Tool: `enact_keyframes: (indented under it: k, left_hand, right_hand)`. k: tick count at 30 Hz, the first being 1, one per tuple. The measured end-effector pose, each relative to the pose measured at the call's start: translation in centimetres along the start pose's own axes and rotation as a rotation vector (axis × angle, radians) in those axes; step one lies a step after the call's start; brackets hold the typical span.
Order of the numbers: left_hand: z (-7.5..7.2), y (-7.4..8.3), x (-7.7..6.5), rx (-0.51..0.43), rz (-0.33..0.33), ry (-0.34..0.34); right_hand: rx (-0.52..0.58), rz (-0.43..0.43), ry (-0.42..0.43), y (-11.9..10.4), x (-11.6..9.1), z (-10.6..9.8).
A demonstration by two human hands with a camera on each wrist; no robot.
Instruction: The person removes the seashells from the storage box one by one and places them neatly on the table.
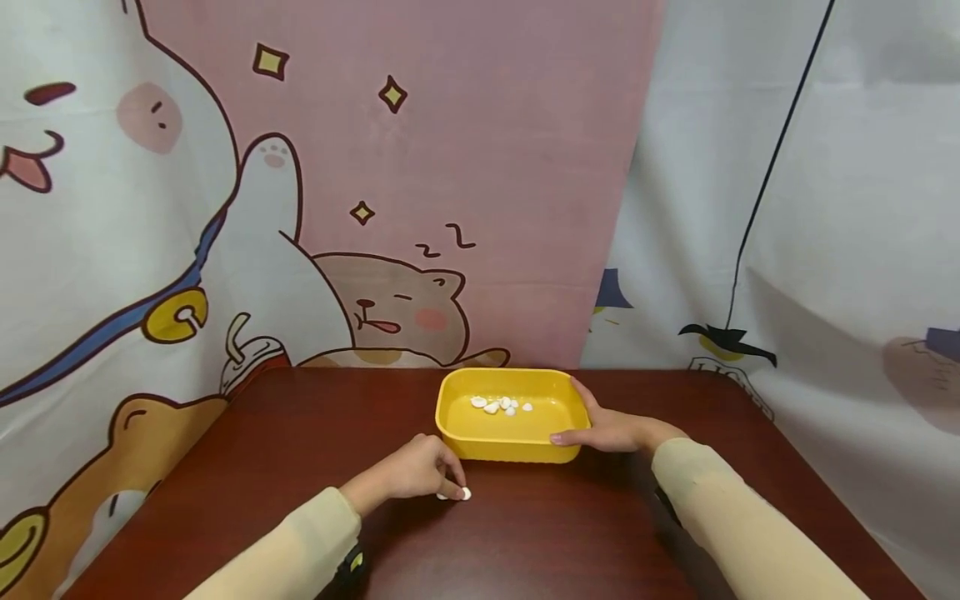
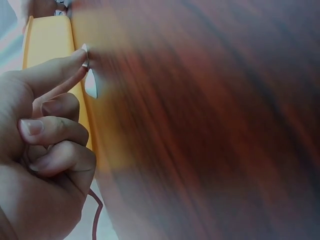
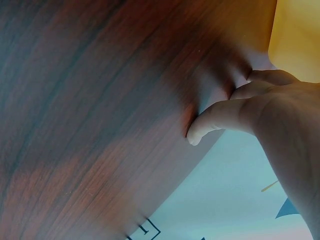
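Note:
Low on the table in the head view, my left hand (image 1: 422, 471) pinches a small white shell-like piece (image 1: 466, 493) between thumb and index finger, its other fingers curled into the palm. Close by is a second white piece (image 2: 91, 84), plain in the left wrist view. A yellow plastic basin (image 1: 495, 450) stands just beyond, with several similar white pieces (image 1: 492, 407) on its floor. My right hand (image 1: 618, 431) holds the basin's right end, thumb on the front rim and index finger along the far right corner. Its lower fingers reach down to the table in the right wrist view.
The dark reddish-brown wooden table (image 1: 525, 533) extends around the basin. Behind it hangs a cloth backdrop (image 1: 510, 167) with cartoon animals, reaching down to the table's far edge and along both sides.

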State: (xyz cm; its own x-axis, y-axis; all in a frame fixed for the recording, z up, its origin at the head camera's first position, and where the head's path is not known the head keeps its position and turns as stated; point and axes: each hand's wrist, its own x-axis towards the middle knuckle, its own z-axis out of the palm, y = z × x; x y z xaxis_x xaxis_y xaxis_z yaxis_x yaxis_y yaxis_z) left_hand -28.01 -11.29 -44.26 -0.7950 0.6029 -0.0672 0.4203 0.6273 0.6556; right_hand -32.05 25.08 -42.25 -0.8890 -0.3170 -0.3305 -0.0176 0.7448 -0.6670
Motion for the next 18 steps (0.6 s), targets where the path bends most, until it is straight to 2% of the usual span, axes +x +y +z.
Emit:
enact_keyframes:
  k: [9,18]
  left_hand:
    - [0.11,-0.15,-0.02,0.001,-0.008,-0.005]
    - [0.16,-0.30,0.00,0.011,0.022,-0.001]
  right_hand:
    - [0.000,0.000,-0.003,0.07,0.03,-0.11]
    - [-0.002,0.001,-0.004,0.27,0.22,-0.12]
